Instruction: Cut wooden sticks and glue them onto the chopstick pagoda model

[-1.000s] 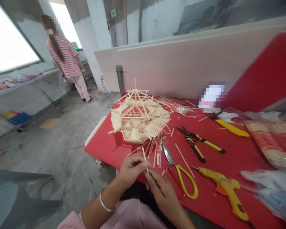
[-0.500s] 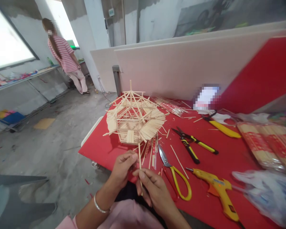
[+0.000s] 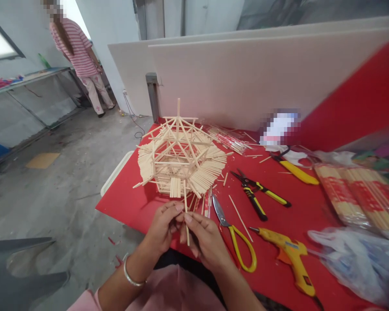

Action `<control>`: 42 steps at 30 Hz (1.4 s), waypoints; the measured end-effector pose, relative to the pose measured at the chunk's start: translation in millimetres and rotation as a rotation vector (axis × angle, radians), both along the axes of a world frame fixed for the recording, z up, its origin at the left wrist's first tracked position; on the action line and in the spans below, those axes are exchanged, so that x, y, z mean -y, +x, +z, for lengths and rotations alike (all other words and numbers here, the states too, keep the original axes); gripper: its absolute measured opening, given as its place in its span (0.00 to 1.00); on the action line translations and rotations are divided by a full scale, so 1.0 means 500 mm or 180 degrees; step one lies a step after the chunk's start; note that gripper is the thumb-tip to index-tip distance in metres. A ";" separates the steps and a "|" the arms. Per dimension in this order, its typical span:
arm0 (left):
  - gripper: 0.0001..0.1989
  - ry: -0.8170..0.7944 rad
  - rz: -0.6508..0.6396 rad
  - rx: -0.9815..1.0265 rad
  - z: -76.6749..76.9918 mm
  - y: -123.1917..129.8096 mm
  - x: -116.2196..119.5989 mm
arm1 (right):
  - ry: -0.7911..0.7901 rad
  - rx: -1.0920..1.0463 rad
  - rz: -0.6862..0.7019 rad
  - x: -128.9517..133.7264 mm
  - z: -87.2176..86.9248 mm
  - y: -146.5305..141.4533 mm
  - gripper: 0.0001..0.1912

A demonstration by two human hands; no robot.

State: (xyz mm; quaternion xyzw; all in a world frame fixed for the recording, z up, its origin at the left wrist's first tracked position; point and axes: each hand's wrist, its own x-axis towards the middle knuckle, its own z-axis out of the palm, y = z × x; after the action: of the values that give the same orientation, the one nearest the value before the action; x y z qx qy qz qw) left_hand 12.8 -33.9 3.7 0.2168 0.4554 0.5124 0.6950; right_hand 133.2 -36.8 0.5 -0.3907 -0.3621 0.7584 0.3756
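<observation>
Right hand (image 3: 205, 237) and stick (image 3: 186, 196) have risen toward 12 o'clock since the frame half a second ago, closing the gap to the left hand (image 3: 164, 224). Right thumb and finger pinch the stick near its middle; its lower end projects below the grip toward 6 o'clock. Left thumb and bent index come together just beside the stick; whether they also grip it cannot be told. The stick stands nearly in line with the view, its upper end overlapping the lower front of the model (image 3: 181, 166); contact there cannot be determined. The model, an open frame of pale sticks with fanned slats, sits at 12 o'clock from the hands on the red table (image 3: 126, 203). With the hands as centre, scissors (image 3: 226, 223) lie nearby between 3 and 4 o'clock, blades toward the model. Cutters (image 3: 255, 204) lie between 2 and 3 o'clock, jaws apart. A yellow glue gun (image 3: 290, 249) rests farther out, between 3 and 4 o'clock, nozzle toward the hands. Wrapped packs (image 3: 363, 194) of sticks lie at 3 o'clock, with a clear bag (image 3: 353, 263) just below. One person (image 3: 76, 47) stands well apart, between 10 and 11 o'clock.
</observation>
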 end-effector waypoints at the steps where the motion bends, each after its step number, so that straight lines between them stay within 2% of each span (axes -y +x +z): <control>1: 0.16 0.0011 -0.0026 0.0032 -0.001 0.000 -0.003 | -0.0004 0.0008 -0.0015 -0.004 -0.001 -0.001 0.22; 9: 0.15 -0.0069 -0.0064 0.0187 -0.007 0.001 -0.018 | -0.0022 0.0042 0.0067 -0.014 -0.017 -0.007 0.22; 28: 0.12 -0.0240 0.0192 0.0104 0.003 0.005 -0.024 | -0.0005 0.0125 0.0037 -0.020 -0.005 -0.009 0.21; 42: 0.16 -0.0307 0.0149 0.0435 -0.005 0.002 -0.024 | -0.0091 0.0025 -0.0011 -0.017 -0.018 -0.014 0.21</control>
State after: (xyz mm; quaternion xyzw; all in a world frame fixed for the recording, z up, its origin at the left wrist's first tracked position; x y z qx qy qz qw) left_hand 13.8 -21.9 1.0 0.1369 0.4359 0.5196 0.7220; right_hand 126.1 -28.1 -8.4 -0.3996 -0.3520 0.7613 0.3700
